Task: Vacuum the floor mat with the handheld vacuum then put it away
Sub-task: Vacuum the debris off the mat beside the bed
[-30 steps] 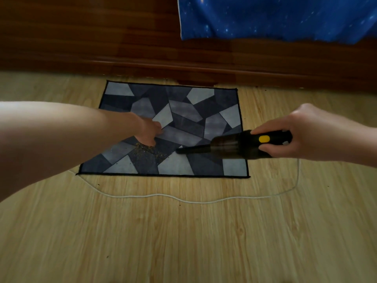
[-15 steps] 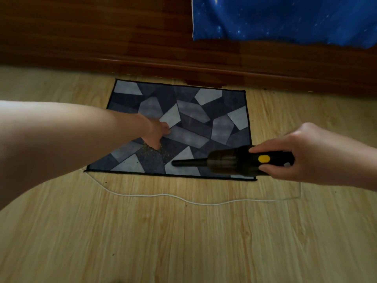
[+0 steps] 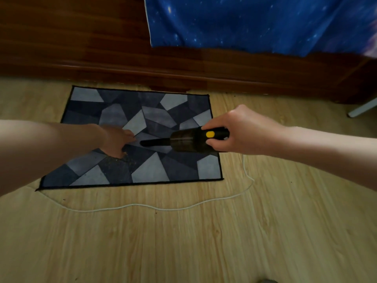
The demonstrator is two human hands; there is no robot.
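A floor mat (image 3: 175, 166) with grey and dark blue angular patches lies on the wooden floor against a dark wooden base. My right hand (image 3: 238, 129) grips the black handheld vacuum (image 3: 183, 140) by its handle, next to a yellow button. The narrow nozzle points left, over the mat's middle. My left hand (image 3: 116, 139) presses flat on the mat just left of the nozzle tip. Small crumbs (image 3: 122, 160) are scattered on the mat below that hand.
A thin white cord (image 3: 155, 207) runs along the floor in front of the mat and curls up at its right side. Blue starry fabric (image 3: 255, 23) hangs over the dark wooden base (image 3: 102, 58). A white leg (image 3: 361, 109) stands at far right.
The vacuum has risen from the mat's front edge to its middle, and its nozzle now nearly reaches my left hand. The left hand has stayed pressed on the mat.
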